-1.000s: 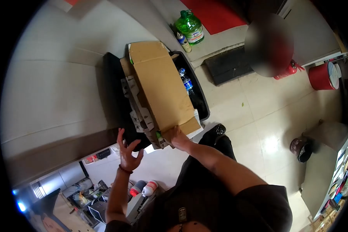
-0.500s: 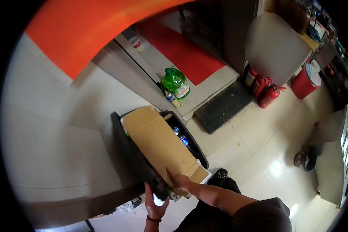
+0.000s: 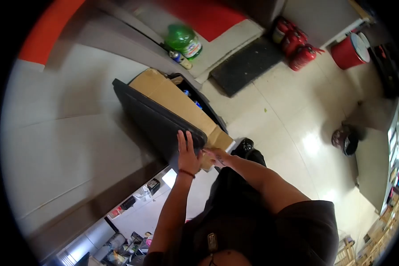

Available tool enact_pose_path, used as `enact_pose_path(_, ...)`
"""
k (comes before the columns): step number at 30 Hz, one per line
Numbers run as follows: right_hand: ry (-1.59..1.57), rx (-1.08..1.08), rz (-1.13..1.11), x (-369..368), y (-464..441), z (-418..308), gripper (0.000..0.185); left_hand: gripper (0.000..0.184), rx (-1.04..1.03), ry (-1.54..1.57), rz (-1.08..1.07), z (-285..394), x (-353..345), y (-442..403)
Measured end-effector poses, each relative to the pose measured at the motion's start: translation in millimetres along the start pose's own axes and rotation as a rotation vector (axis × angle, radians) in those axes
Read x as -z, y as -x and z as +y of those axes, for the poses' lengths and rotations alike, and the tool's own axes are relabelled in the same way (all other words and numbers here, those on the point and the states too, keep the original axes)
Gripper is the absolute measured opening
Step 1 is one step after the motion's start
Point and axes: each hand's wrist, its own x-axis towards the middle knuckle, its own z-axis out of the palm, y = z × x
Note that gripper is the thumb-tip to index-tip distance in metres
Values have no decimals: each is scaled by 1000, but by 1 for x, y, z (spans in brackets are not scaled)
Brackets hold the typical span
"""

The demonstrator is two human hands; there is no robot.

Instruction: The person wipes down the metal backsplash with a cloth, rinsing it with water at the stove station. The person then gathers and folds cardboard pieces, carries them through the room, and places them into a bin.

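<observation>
A black bin (image 3: 215,116) stands against the wall with flattened brown cardboard (image 3: 181,105) lying in its top. The black lid (image 3: 159,126) is tilted over the left part of the cardboard. My left hand (image 3: 188,155) lies on the lid's near end, its fingers stretched out. At the near corner of the cardboard, close by the lid, is my right hand (image 3: 215,156); its fingertips are partly hidden and I cannot tell what they grip. Blue-labelled bottles (image 3: 197,104) show in the gap at the bin's right side.
A green bottle (image 3: 184,42) and a spray can (image 3: 180,59) stand on the doorstep. Beyond the black ramp (image 3: 248,65) are red fire extinguishers (image 3: 303,57) and a red bucket (image 3: 350,51). A small dark bin (image 3: 345,141) stands at the right.
The lid has swung from beside the wall onto the cardboard's left part. My left hand has come onto it from the near side. The camera view has shifted, and my right hand stays near the cardboard's corner.
</observation>
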Motion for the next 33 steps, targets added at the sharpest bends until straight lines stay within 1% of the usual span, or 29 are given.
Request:
enact_pose_path(1,-22,103,165,-8,14,6,38,81,18,-39,-2,4,-7,-3)
enact_pose_path(2,-21,192,359,-13,32,22,39,83,29,-135,-71,7,-9,-6)
enact_pose_path(3,-468,-33,102,-28,39,55,39,90,-98,-276,-60,11,-16,-10)
enact_pose_path(4,-370,-152,114,0,64,32,38,87,-58,-322,79,-24,-1,31)
enact_pose_path(5,-273,-274,114,33,91,2,36,91,-35,233,130,0,21,49)
enact_pose_path(6,-182,-393,104,71,119,-32,35,88,-82,454,192,13,27,49)
enact_pose_path(7,-117,-394,223,80,134,2,35,85,-116,443,263,18,32,46)
enact_pose_path(9,34,-560,492,119,215,9,36,79,-185,425,320,43,35,30)
enact_pose_path(10,123,-705,609,141,263,-23,37,76,-214,444,320,60,33,22)
enact_pose_path(12,154,-809,1186,143,337,38,39,70,-258,510,296,85,31,-3)
enact_pose_path(13,-40,-859,1322,139,371,35,40,67,-274,540,285,90,30,-8)
enact_pose_path(14,-628,-781,1614,132,406,62,37,64,-293,567,270,100,30,-12)
enact_pose_path(15,14,-989,1606,116,428,66,33,61,-306,590,249,107,29,-25)
enact_pose_path(17,66,-1255,1504,77,486,33,31,55,-344,642,204,138,24,-28)
enact_pose_path(18,-118,-1334,1453,51,517,53,31,52,-370,671,167,159,20,-27)
enact_pose_path(20,-7,-1463,1068,-3,541,67,32,47,-417,720,72,189,14,-29)
enact_pose_path(21,14,-1483,974,-22,553,54,34,44,-431,754,33,211,12,-29)
enact_pose_path(22,74,-1412,1005,-48,559,56,37,41,-452,788,-23,227,10,-32)
enact_pose_path(23,-49,-1446,979,-65,565,50,36,39,-477,816,-85,245,7,-32)
enact_pose_path(24,-103,-1384,1231,-94,574,52,32,37,-514,822,-140,265,1,-31)
enact_pose_path(25,-202,-1398,1279,-117,581,57,32,34,-557,799,-192,285,-8,-30)
enact_pose_path(26,-299,-1411,1329,-135,587,52,33,35,-660,666,-199,318,-18,-24)
enact_pose_path(27,-463,-1393,1347,-147,604,59,33,36,-765,540,-197,351,-29,-18)
enact_pose_path(28,-628,-1367,1360,-168,613,68,32,39,-941,269,-184,384,-45,-11)
enact_pose_path(29,-852,-1337,1386,-179,623,76,28,42,-838,246,-301,409,-67,-7)
enact_pose_path(30,-1073,-1293,1405,-181,642,79,26,43,-969,-1,-260,441,-82,-3)
enact_pose_path(31,-1077,-1299,1425,-182,668,83,26,45,-845,63,-538,470,-117,-11)
enact_pose_path(32,-960,-1375,1477,-174,683,71,26,46,-699,109,-811,489,-147,-15)
enact_pose_path(33,-841,-1448,1519,-167,697,68,30,46,-705,102,-817,518,-154,5)
